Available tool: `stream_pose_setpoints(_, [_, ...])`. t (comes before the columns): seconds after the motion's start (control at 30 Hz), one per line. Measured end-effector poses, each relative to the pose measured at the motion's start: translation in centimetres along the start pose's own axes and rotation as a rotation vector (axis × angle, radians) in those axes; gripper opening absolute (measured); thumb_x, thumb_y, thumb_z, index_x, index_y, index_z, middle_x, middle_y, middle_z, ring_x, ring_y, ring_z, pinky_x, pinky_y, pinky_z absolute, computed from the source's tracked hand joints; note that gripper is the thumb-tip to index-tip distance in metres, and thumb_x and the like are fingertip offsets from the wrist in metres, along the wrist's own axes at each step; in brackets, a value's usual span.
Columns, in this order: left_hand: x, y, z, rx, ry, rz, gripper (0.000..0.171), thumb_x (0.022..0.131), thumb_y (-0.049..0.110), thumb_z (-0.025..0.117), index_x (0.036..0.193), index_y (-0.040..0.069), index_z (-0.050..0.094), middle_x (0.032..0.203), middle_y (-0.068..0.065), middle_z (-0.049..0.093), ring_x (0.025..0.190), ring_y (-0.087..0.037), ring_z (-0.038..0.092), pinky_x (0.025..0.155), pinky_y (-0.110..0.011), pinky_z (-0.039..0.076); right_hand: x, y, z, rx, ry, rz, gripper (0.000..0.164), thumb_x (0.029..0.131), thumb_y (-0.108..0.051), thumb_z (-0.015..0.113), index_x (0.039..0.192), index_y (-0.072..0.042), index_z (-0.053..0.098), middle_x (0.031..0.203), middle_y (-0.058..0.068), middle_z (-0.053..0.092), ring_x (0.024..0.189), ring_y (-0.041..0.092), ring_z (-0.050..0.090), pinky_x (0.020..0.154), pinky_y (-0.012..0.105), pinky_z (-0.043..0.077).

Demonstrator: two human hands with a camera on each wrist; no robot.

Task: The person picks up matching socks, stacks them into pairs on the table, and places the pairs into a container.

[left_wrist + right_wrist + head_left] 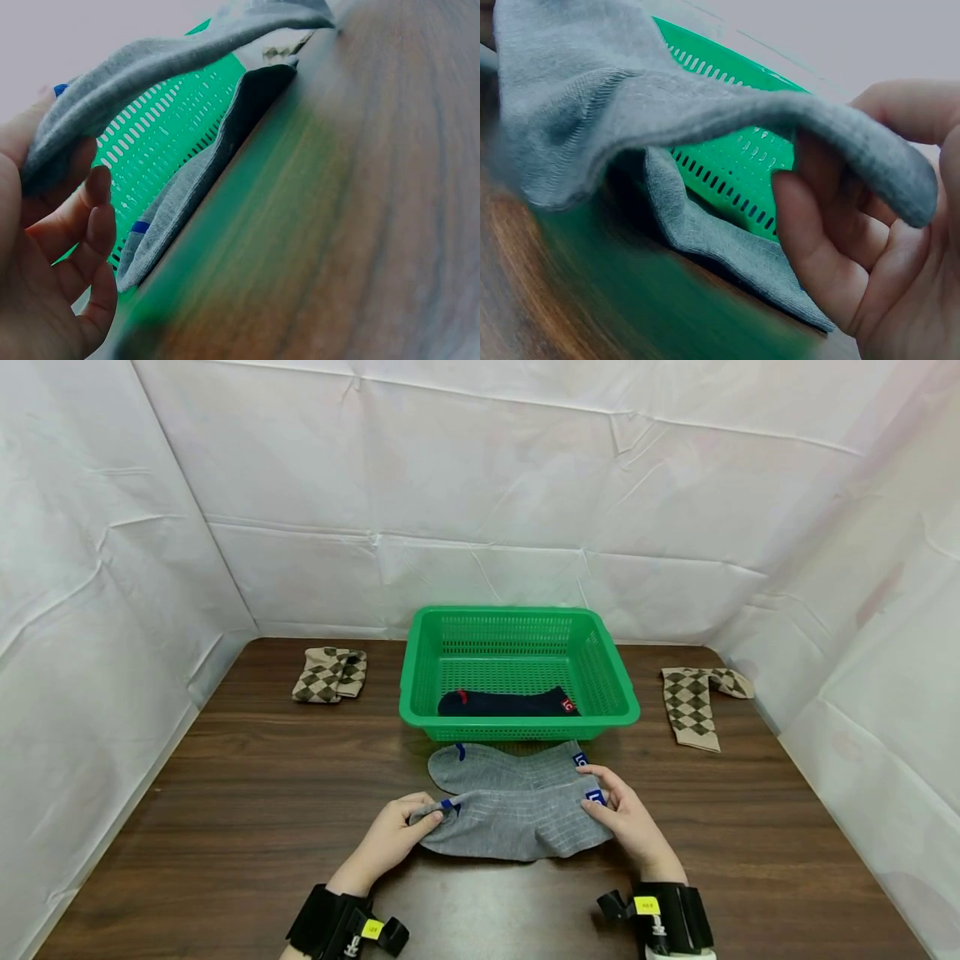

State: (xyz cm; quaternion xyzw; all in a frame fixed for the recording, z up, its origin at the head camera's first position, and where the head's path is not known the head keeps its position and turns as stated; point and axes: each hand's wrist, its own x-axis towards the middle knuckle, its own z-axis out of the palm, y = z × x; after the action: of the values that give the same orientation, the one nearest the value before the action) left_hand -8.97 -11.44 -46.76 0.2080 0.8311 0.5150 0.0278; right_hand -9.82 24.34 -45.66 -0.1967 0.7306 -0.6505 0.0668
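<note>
A grey sock with blue marks is stretched between my two hands, lifted a little above the table. My left hand pinches its toe end between thumb and fingers. At the cuff, beside the blue label, my right hand pinches the other end. Behind it a second grey sock lies flat on the table, against the front of the green basket. In the left wrist view the held sock arches over the lying sock. The right wrist view shows the cuff between thumb and fingers.
A dark navy sock with red marks lies inside the basket. One folded checkered sock is at the back left of the wooden table; another checkered sock, bent over, is at the right. White cloth walls enclose the table.
</note>
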Motion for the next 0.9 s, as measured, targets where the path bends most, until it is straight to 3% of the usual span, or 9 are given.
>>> stream_pose_setpoints(0.1, [0.0, 0.3, -0.1, -0.011, 0.016, -0.016, 0.029, 0.094, 0.015, 0.058, 0.066, 0.011, 0.065, 0.085, 0.003, 0.060, 0.076, -0.002, 0.051, 0.072, -0.023, 0.043, 0.1, -0.1, 0.0, 0.027, -0.002, 0.039, 0.042, 0.093, -0.001, 0.054, 0.132, 0.003, 0.040, 0.058, -0.014, 0.037, 0.049, -0.003, 0.038, 0.041, 0.029, 0.033])
stream_pose_setpoints(0.2, [0.0, 0.2, 0.1, -0.018, 0.063, -0.046, 0.041, 0.095, 0.012, 0.056, 0.054, 0.007, 0.055, 0.086, 0.002, 0.060, 0.078, -0.002, 0.051, 0.073, -0.023, 0.043, 0.1, 0.0, 0.0, -0.026, 0.011, 0.081, 0.047, 0.093, -0.002, 0.056, 0.135, 0.009, 0.036, 0.057, -0.014, 0.032, 0.047, -0.002, 0.032, 0.040, 0.028, 0.030])
stream_pose_setpoints(0.33, [0.1, -0.7, 0.5, -0.047, 0.137, -0.073, 0.055, 0.098, 0.022, 0.052, 0.047, 0.009, 0.035, 0.080, 0.005, 0.056, 0.076, -0.005, 0.049, 0.071, -0.023, 0.041, 0.2, 0.0, -0.1, -0.047, -0.032, 0.176, 0.052, 0.095, -0.007, 0.054, 0.138, 0.011, 0.031, 0.056, -0.010, 0.031, 0.046, 0.000, 0.031, 0.045, 0.026, 0.034])
stream_pose_setpoints(0.43, [0.1, -0.9, 0.6, -0.060, 0.173, -0.098, 0.059, 0.097, 0.025, 0.053, 0.046, 0.010, 0.028, 0.073, 0.005, 0.052, 0.070, -0.007, 0.045, 0.066, -0.023, 0.038, 0.1, 0.0, -0.2, -0.055, -0.084, 0.273, 0.054, 0.097, -0.012, 0.051, 0.141, 0.010, 0.028, 0.076, 0.004, 0.045, 0.055, 0.003, 0.035, 0.062, 0.022, 0.042])
stream_pose_setpoints(0.5, [0.1, -0.9, 0.7, -0.043, 0.184, -0.110, 0.060, 0.096, 0.025, 0.055, 0.046, 0.011, 0.027, 0.071, 0.007, 0.051, 0.068, -0.007, 0.045, 0.066, -0.022, 0.038, 0.1, 0.0, -0.2, -0.074, -0.103, 0.312, 0.055, 0.098, -0.015, 0.050, 0.142, 0.009, 0.027, 0.097, 0.017, 0.047, 0.063, 0.002, 0.039, 0.073, 0.020, 0.042])
stream_pose_setpoints(0.57, [0.1, -0.9, 0.7, -0.006, 0.182, -0.119, 0.059, 0.096, 0.024, 0.057, 0.046, 0.013, 0.027, 0.069, 0.009, 0.051, 0.069, -0.007, 0.045, 0.068, -0.023, 0.038, 0.1, 0.0, -0.2, -0.106, -0.105, 0.326, 0.054, 0.098, -0.015, 0.051, 0.141, 0.009, 0.029, 0.103, 0.019, 0.044, 0.065, 0.002, 0.039, 0.073, 0.021, 0.042])
stream_pose_setpoints(0.67, [0.1, -1.0, 0.7, 0.079, 0.173, -0.111, 0.056, 0.094, 0.023, 0.059, 0.046, 0.017, 0.030, 0.070, 0.013, 0.052, 0.074, -0.006, 0.049, 0.077, -0.029, 0.039, 0.1, 0.1, -0.1, -0.177, -0.098, 0.336, 0.049, 0.096, -0.015, 0.054, 0.136, 0.008, 0.037, 0.074, 0.008, 0.046, 0.054, 0.002, 0.037, 0.057, 0.020, 0.039])
stream_pose_setpoints(0.73, [0.1, -1.0, 0.7, 0.146, 0.174, -0.105, 0.052, 0.093, 0.023, 0.061, 0.049, 0.018, 0.033, 0.072, 0.016, 0.053, 0.079, -0.007, 0.051, 0.085, -0.037, 0.037, 0.1, 0.1, 0.0, -0.240, -0.092, 0.336, 0.044, 0.095, -0.015, 0.056, 0.131, 0.007, 0.044, 0.059, -0.004, 0.035, 0.046, 0.003, 0.031, 0.048, 0.021, 0.033])
stream_pose_setpoints(0.9, [0.1, -1.1, 0.7, 0.258, 0.180, -0.129, 0.031, 0.089, 0.019, 0.066, 0.063, 0.020, 0.049, 0.078, 0.015, 0.055, 0.082, -0.010, 0.050, 0.091, -0.047, 0.028, 0.1, 0.2, 0.1, -0.382, -0.018, 0.298, 0.031, 0.090, -0.015, 0.064, 0.114, 0.003, 0.057, 0.053, -0.007, 0.035, 0.044, 0.002, 0.027, 0.044, 0.019, 0.026])
